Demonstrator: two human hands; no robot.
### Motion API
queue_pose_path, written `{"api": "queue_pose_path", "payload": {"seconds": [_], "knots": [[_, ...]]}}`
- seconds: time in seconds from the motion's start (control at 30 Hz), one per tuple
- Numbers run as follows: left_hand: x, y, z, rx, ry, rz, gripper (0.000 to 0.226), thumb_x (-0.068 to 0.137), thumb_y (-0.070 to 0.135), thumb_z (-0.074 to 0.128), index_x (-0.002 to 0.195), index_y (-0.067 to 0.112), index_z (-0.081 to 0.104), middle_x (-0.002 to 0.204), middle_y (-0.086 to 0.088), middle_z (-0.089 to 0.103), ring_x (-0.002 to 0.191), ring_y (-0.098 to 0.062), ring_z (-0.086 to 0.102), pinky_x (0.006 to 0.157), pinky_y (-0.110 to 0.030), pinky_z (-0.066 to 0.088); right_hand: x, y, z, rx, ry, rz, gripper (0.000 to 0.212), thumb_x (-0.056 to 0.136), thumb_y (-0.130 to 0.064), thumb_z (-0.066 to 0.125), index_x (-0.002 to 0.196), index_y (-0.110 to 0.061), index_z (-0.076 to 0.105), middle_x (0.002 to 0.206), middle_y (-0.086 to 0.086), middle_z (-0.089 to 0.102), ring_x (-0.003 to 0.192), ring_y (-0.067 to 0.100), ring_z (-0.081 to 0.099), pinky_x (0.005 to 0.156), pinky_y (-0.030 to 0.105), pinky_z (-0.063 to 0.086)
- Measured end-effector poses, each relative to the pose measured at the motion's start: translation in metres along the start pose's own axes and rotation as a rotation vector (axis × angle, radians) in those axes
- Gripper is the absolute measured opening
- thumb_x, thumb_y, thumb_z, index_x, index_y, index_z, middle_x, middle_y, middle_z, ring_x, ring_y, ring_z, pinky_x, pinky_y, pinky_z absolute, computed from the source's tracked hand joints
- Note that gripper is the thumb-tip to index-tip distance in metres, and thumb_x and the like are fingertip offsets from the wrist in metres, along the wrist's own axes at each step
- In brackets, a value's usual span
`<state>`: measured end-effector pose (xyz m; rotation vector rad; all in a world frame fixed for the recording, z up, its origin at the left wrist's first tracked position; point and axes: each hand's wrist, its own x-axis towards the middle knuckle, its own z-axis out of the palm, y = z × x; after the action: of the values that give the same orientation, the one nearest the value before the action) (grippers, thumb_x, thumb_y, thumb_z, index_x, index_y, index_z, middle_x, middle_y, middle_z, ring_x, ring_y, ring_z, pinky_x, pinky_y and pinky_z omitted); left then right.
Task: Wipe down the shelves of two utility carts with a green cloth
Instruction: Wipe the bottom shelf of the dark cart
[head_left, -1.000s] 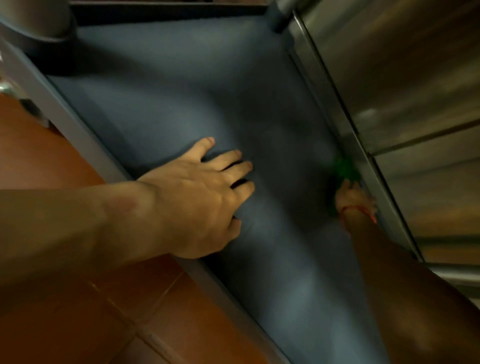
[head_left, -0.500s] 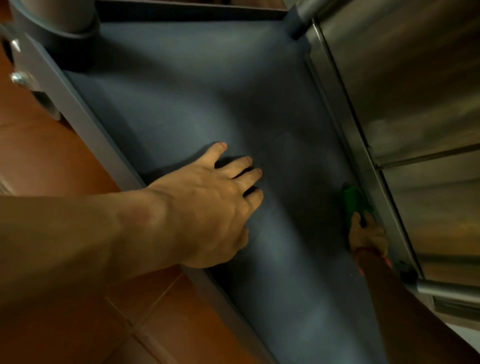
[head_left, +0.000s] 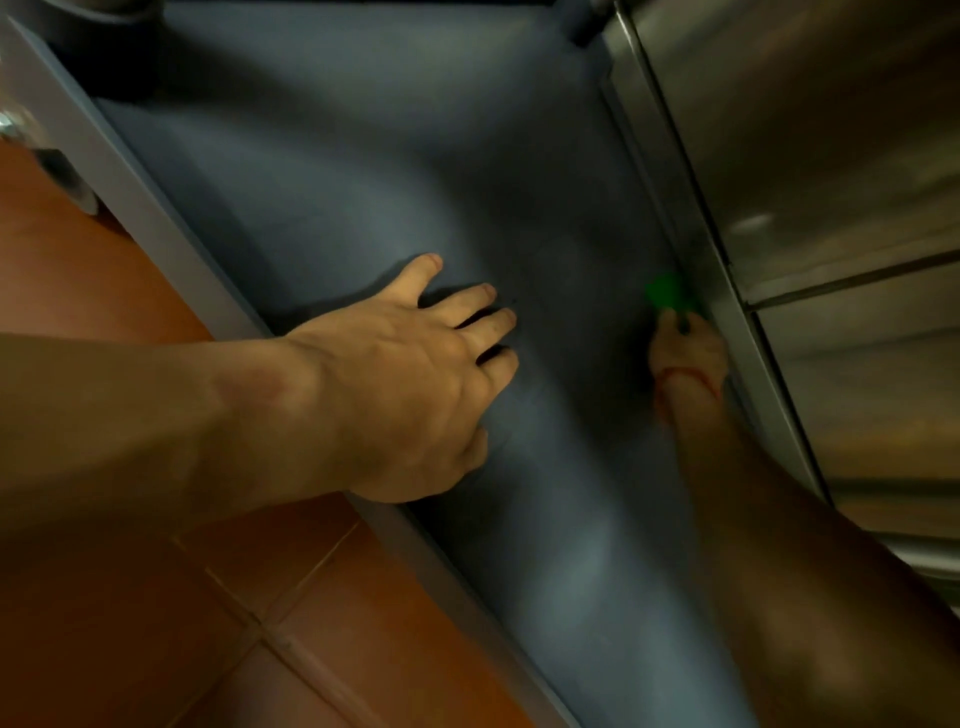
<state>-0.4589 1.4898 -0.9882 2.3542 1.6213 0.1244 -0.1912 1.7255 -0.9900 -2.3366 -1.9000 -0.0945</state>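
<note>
Blue-grey plastic cart shelf (head_left: 363, 156), tray-shaped, with a raised paler rim (head_left: 171, 249) along its left side. Contents of the tray as seen: both hands and the cloth.

Left hand (head_left: 415, 374): lay palm down on the shelf floor just inside the left rim. Fingers were straight and slightly spread, thumb out to the side, holding nothing. The forearm crossed over the rim from the left.

Right hand (head_left: 685, 348): sat at the far right edge of the shelf, against the right wall. Its fingers were closed over the near end of the green cloth (head_left: 665, 291). Lighting was too dim to resolve the exact grip. A thin red band (head_left: 691, 375) circled the wrist.

Green cloth: a small bright patch showed beyond the fingertips, pressed into the angle where the shelf floor met the right wall.

Surroundings: a stainless steel cabinet (head_left: 805, 130) stood just beside the right side of the cart, with a horizontal seam across its face. Terracotta floor tiles (head_left: 130, 623) lay to the left. A dark caster (head_left: 67, 176) showed under the upper-left corner.
</note>
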Motion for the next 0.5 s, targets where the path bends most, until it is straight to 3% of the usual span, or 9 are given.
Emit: {"api": "queue_pose_path", "payload": {"seconds": [0.13,0.23,0.37,0.43,0.5], "knots": [[0.001,0.0,0.0,0.008,-0.017,-0.007,0.068,0.096,0.055,0.018,0.155,0.026,0.005,0.165,-0.002,-0.009,0.151,-0.02,-0.012,0.12,-0.054,-0.006,-0.024,-0.059,0.004,0.061,0.057,-0.289,0.049,0.096,-0.048,0.051,0.134,-0.019,0.058,0.127,0.023,0.056,0.118,0.037,0.053,0.098,0.036,0.041],[0.001,0.0,0.001,0.005,-0.02,-0.012,0.068,0.095,0.056,0.017,0.155,0.028,0.003,0.165,-0.001,-0.01,0.151,-0.019,-0.012,0.12,-0.053,-0.006,-0.025,-0.042,-0.003,-0.08,0.062,-0.361,0.047,0.099,-0.045,0.048,0.137,-0.019,0.056,0.125,0.024,0.056,0.116,0.039,0.052,0.098,0.039,0.041],[0.001,0.0,0.003,-0.004,-0.002,-0.011,0.068,0.095,0.055,0.018,0.156,0.027,0.004,0.165,-0.002,-0.009,0.151,-0.02,-0.012,0.119,-0.054,-0.007,-0.01,0.037,-0.015,-0.282,-0.074,-0.01,0.045,0.103,-0.033,0.039,0.139,-0.009,0.051,0.139,0.027,0.049,0.129,0.043,0.046,0.106,0.045,0.038],[0.001,0.001,0.002,-0.018,-0.002,-0.006,0.068,0.096,0.054,0.018,0.156,0.026,0.004,0.165,-0.004,-0.009,0.151,-0.021,-0.012,0.119,-0.055,-0.007,-0.012,0.072,-0.019,-0.22,-0.154,0.13,0.046,0.105,-0.024,0.035,0.144,-0.001,0.043,0.151,0.025,0.037,0.138,0.042,0.037,0.115,0.046,0.03],[0.002,0.002,0.0,-0.028,0.003,0.0,0.068,0.096,0.053,0.018,0.156,0.024,0.004,0.165,-0.005,-0.009,0.151,-0.022,-0.012,0.119,-0.055,-0.007,-0.015,0.087,-0.015,-0.18,-0.114,0.222,0.048,0.105,-0.023,0.035,0.148,0.0,0.037,0.155,0.023,0.031,0.142,0.041,0.03,0.118,0.047,0.022]]}}
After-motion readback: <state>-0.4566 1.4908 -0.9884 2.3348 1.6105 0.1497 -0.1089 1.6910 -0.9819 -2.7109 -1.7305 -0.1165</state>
